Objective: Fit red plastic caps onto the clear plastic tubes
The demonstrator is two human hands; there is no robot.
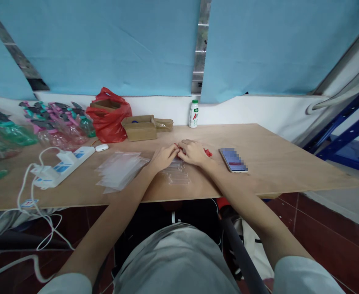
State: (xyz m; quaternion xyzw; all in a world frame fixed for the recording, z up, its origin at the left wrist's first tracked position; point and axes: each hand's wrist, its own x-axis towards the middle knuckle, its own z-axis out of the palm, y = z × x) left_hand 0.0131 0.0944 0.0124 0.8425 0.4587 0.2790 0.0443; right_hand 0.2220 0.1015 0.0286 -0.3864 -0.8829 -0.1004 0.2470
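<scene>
My left hand (163,157) and my right hand (193,152) meet over the middle of the table, fingers curled and fingertips touching. A trace of red shows between the fingertips; what they pinch is too small and too covered to make out. Just below them several thin clear strips or tubes (178,174) lie side by side on the wood. Small red pieces (208,152) lie beyond my right wrist, partly hidden by it. To the left of my left forearm is a fanned stack of clear plastic zip bags (120,169).
A phone (233,159) lies right of my right hand. Behind stand a white bottle (194,114), an open cardboard box (140,128) and a red plastic bag (110,118). At left are a power strip (64,167) with cables, a white earbud case (102,147) and several spray bottles (55,134).
</scene>
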